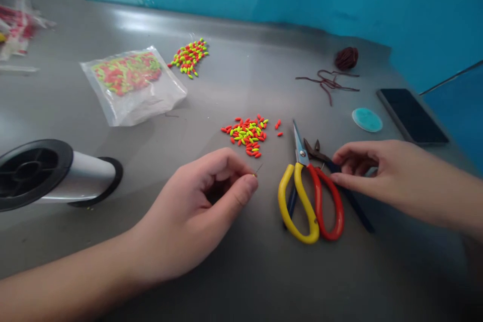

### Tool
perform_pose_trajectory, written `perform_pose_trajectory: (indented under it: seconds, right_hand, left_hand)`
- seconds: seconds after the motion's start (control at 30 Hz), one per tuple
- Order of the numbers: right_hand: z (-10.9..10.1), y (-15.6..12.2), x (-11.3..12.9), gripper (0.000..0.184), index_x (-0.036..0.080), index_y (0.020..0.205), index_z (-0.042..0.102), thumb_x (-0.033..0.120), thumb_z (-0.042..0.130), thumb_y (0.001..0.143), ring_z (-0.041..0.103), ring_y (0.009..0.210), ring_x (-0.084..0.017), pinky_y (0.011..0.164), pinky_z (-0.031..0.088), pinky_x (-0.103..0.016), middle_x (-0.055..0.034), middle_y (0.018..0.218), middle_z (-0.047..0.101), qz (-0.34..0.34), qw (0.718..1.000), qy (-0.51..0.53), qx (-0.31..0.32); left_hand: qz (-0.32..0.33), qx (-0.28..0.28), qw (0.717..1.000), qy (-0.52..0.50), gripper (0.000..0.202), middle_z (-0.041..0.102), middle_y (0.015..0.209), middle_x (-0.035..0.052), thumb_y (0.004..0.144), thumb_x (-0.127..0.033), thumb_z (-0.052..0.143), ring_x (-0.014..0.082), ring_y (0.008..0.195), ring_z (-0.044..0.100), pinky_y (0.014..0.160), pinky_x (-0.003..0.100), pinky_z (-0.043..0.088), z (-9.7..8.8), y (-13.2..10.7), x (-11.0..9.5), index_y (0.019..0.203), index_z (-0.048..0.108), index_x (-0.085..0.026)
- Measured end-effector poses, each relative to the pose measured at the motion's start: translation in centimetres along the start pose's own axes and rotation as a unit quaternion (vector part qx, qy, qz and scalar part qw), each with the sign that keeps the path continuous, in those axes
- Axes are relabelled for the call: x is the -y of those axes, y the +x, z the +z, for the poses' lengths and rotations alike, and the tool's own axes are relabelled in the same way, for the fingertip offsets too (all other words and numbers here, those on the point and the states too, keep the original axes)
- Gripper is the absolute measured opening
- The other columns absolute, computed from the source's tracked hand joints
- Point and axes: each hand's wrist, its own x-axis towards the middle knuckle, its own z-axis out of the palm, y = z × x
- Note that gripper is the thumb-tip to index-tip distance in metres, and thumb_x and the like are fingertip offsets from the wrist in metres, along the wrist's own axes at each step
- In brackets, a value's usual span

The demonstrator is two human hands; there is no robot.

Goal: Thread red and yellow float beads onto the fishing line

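My left hand (199,206) pinches a thin, stiff strand (258,169) between thumb and forefinger, just below a pile of oval red and neon-yellow beads (246,136). My right hand (362,166) hovers with curved, parted fingers over the head of dark-handled pliers (317,151). Beside them lie scissors with yellow and red handles (311,206), their blades partly under the pliers' reach. The right fingertips are close to the red scissor handle. I cannot see anything held in my right hand.
On the steel worktop (234,85) lie a bead-filled plastic bag (132,85), a second bead pile (188,58), and a line spool (56,173). Further right are brown cord (328,80), a teal disc (367,119), and a smartphone (411,115). Blue walls stand behind.
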Motion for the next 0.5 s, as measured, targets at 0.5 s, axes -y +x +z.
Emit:
perform_pose_trajectory:
  seconds: [0.5]
  right_hand:
    - [-1.4,-0.5,1.5,0.023,0.023,0.072,0.070,0.032,0.063,0.092,0.063,0.043,-0.018,0.036,0.039,-0.024,-0.0042,0.057,0.069,0.125,0.986,0.112,-0.004]
  left_hand:
    - [-0.004,0.005,1.000,-0.005,0.019,0.060,0.068,-0.0053,0.109,-0.029,0.059,0.0112,0.060,0.056,0.054,0.023,0.046,-0.2,-0.2,0.0,0.093,0.066,-0.021]
